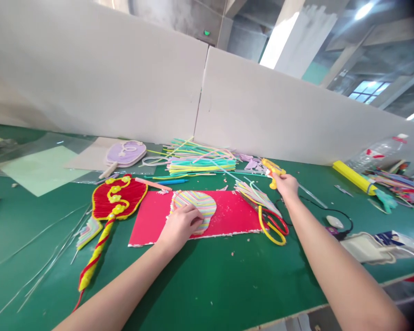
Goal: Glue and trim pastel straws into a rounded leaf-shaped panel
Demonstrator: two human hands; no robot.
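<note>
My left hand [183, 225] rests on a striped pastel piece [196, 200] with a rounded outline, fingers curled together and pressed to its surface. Under that piece lies a red board [148, 225] with ragged white edges. My right hand [287, 187] is closed around a yellow glue gun [274, 171] beyond the board's right end; a black cord runs behind my wrist. Scissors with yellow and red handles [272, 230] lie over the right side of the board, and cut pastel strips [257, 195] cover their blades.
A red and yellow fan [119, 197] lies at left, with a lilac fan [126, 154] behind it. Pastel pipe cleaners [200, 161] are heaped by the white partition [141, 82]. At right are a plastic bottle [377, 154], a yellow bundle [353, 177] and a pale fan-shaped piece [364, 246].
</note>
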